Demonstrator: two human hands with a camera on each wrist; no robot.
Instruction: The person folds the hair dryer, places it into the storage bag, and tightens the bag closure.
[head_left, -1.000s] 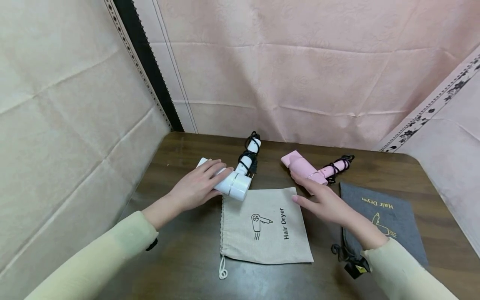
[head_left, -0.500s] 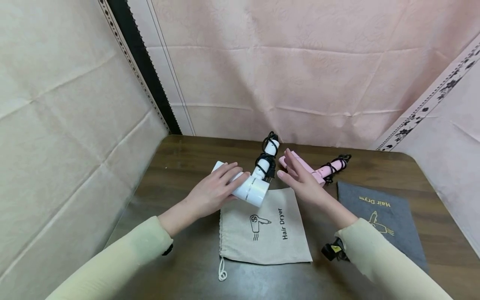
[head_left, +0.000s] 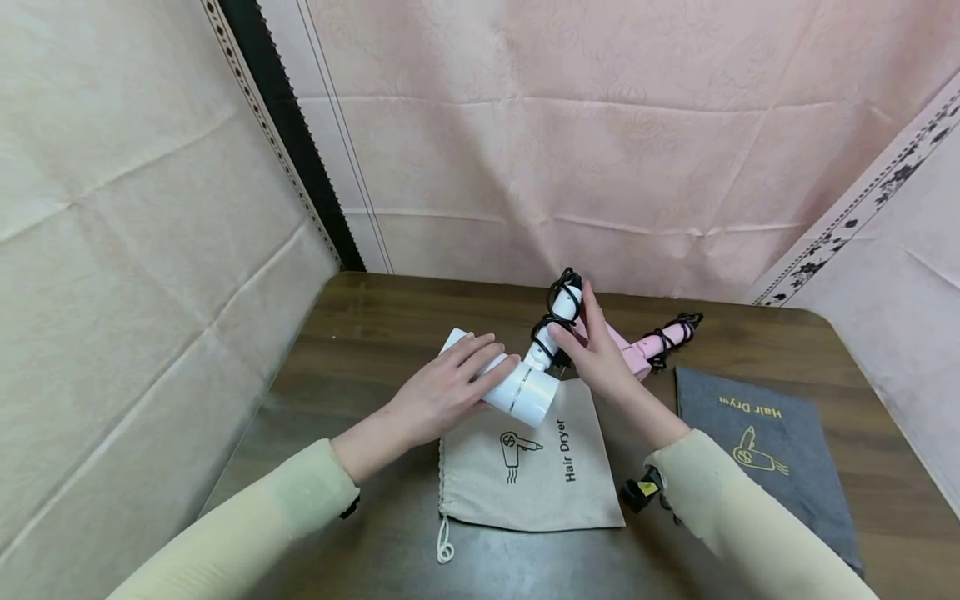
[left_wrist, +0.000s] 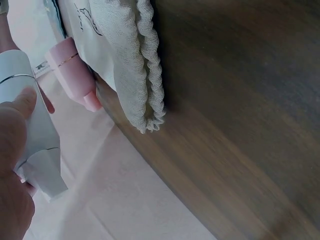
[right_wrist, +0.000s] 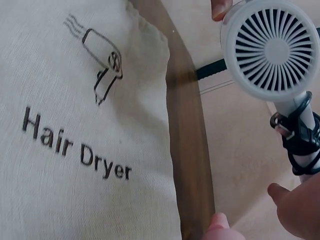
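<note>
The left hand (head_left: 442, 387) grips the white hair dryer (head_left: 529, 398) round its barrel, the cord-wrapped handle reaching out beyond that grip, up to the right hand (head_left: 603, 358). The right hand is beside the handle with fingers extended and thumb spread; whether it touches cannot be told. Below the grip lies the cream pouch (head_left: 517, 500); the pink hair dryer (head_left: 637, 360) is partly hidden behind the right hand.

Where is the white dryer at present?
Near the head view's centre, the left hand holds the white dryer over the beige bag's edge, left of the pink dryer.
</note>
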